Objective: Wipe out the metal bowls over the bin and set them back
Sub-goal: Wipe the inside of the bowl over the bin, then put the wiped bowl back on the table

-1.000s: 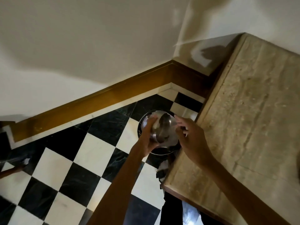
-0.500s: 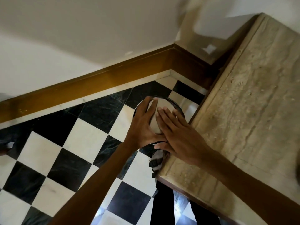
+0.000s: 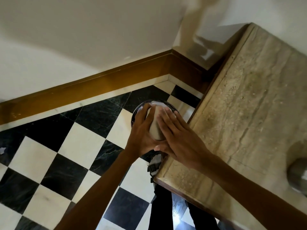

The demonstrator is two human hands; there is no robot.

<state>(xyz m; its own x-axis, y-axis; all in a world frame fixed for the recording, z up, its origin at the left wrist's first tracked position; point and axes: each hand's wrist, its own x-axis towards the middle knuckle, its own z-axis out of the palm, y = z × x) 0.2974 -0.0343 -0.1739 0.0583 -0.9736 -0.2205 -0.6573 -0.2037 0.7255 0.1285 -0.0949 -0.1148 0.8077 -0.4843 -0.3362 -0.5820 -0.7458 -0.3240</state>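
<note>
A small metal bowl (image 3: 155, 128) is held on its side above the round dark bin (image 3: 136, 112), which stands on the floor by the table corner. My left hand (image 3: 142, 131) grips the bowl from the left, fingers curled over its far rim. My right hand (image 3: 179, 140) lies flat against the bowl's near right side with its fingers spread. Most of the bowl is hidden between the two hands. Something white (image 3: 158, 103) shows inside the bin. A second metal bowl (image 3: 297, 175), blurred, sits on the table at the right edge.
A beige stone table (image 3: 249, 113) fills the right side, its corner just below my hands. The floor (image 3: 79, 146) is black and white checkered tile, with a brown skirting board (image 3: 93, 87) along the wall. A strapped shoe (image 3: 155, 165) shows under the hands.
The bowl has turned from facing me with my right fingers at its rim to lying on its side. My right hand now lies flat on its outside.
</note>
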